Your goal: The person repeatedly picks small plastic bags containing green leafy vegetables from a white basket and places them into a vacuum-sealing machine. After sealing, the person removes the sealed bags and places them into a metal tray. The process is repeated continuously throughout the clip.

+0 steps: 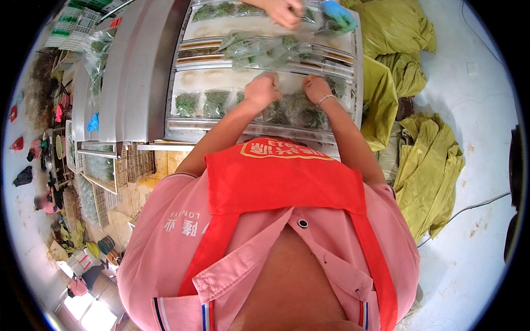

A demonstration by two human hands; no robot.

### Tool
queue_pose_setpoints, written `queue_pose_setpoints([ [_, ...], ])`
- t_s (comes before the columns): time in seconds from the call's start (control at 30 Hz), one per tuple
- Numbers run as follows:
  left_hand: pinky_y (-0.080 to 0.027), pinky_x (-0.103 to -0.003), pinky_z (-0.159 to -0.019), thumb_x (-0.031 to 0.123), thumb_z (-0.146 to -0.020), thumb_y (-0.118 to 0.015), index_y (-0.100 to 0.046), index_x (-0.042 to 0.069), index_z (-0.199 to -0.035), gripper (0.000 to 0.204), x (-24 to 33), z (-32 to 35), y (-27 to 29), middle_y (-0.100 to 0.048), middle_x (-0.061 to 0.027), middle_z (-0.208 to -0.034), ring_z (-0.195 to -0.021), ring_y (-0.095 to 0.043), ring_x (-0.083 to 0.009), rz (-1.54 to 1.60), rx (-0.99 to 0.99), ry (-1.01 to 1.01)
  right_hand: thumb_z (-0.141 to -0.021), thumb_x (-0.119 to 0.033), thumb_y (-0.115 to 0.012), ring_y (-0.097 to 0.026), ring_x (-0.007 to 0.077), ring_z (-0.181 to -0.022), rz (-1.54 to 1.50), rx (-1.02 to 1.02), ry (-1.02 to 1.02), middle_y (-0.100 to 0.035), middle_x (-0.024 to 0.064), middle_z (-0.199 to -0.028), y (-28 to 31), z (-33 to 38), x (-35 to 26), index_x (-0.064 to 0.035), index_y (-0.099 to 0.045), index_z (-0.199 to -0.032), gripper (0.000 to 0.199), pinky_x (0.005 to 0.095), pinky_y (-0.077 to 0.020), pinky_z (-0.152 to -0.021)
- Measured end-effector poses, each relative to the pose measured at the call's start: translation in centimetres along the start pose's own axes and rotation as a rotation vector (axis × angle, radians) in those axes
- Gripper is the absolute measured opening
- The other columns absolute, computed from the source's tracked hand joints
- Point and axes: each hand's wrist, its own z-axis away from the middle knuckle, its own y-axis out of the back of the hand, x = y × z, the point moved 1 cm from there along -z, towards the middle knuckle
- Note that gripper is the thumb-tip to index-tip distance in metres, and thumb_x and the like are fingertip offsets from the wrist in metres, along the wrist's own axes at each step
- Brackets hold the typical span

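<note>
Clear bags of greens are lying in rows on the steel sealing machine's bed.

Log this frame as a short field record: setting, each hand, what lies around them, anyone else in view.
setting: metal packing machine with trays of bagged greens
left hand: fist pressed on clear bags of greens in the near tray; grip unclear
right hand: same, bracelet on wrist
middle tray: loose heap of bagged greens
other person: bare hand and blue-gloved hand at the far tray
floor right: yellow-green sacks
</note>
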Motion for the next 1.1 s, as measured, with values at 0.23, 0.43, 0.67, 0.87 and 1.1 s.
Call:
queue_pose_setpoints([
  [0.23,-0.048,-0.041,-0.063,0.032,-0.071,-0.067,-0.053,0.01,-0.09,0.033,-1.7,0.0,1.7,-0.065,-0.0087,-0.075,-0.073,-0.063,-0.0289,-0.099,0.108,-0.088,-0.076,-0.009,-0.053,-0.063,0.0344,-0.077,0.095,-0.113,-0.123,-0.064,0.0203,-0.081,1.0,-3.9,0.0,-0.0035,-0.058,-0.082,0.01,0.0406,-0.0494,-0.072],
  [0.43,-0.048,-0.043,-0.058,0.033,-0.075,-0.065,-0.051,0.012,-0.089,0.029,0.3,-0.6,2.4,-0.063,-0.0068,-0.078,-0.07,-0.062,-0.0308,-0.153,0.205,-0.263,-0.084,-0.014,-0.049,-0.061,0.0365,-0.089,0.212,-0.045,-0.328,-0.063,0.0216,-0.091,4.1,-3.3,-1.6,-0.0069,-0.053,-0.104,0.022,0.0452,-0.0499,-0.076],
  [0.67,-0.047,-0.041,-0.053,0.024,-0.076,-0.063,-0.052,0.012,-0.088,0.02,0.8,-3.2,1.5,-0.057,-0.0053,-0.089,-0.066,-0.061,-0.0285,-0.313,0.322,-0.471,-0.086,-0.023,-0.047,-0.061,0.0343,-0.088,0.264,0.075,-0.216,-0.064,0.0141,-0.094,5.6,-2.6,-1.7,-0.0158,-0.059,-0.096,0.017,0.0476,-0.0489,-0.071],
  [0.87,-0.048,-0.038,-0.054,0.016,-0.072,-0.063,-0.053,0.01,-0.082,0.015,0.6,-1.0,2.5,-0.064,-0.0029,-0.086,-0.065,-0.062,-0.0247,0.102,0.518,-0.447,-0.085,-0.021,-0.053,-0.063,0.0327,-0.077,-0.139,0.152,-0.217,-0.063,0.0144,-0.099,3.4,-0.2,-2.1,-0.0108,-0.055,-0.107,0.025,0.0422,-0.0505,-0.067],
  [1.1,-0.048,-0.026,-0.057,0.008,-0.076,-0.062,-0.052,0.006,-0.081,0.012,-1.0,1.3,2.2,-0.068,-0.0034,-0.084,-0.059,-0.058,-0.0124,0.75,0.305,-0.203,-0.086,-0.002,-0.053,-0.065,0.0193,-0.072,-1.304,-0.02,-0.12,-0.056,0.0117,-0.117,3.2,2.8,-7.2,-0.0009,-0.041,-0.129,0.045,0.0276,-0.0537,-0.064],
])
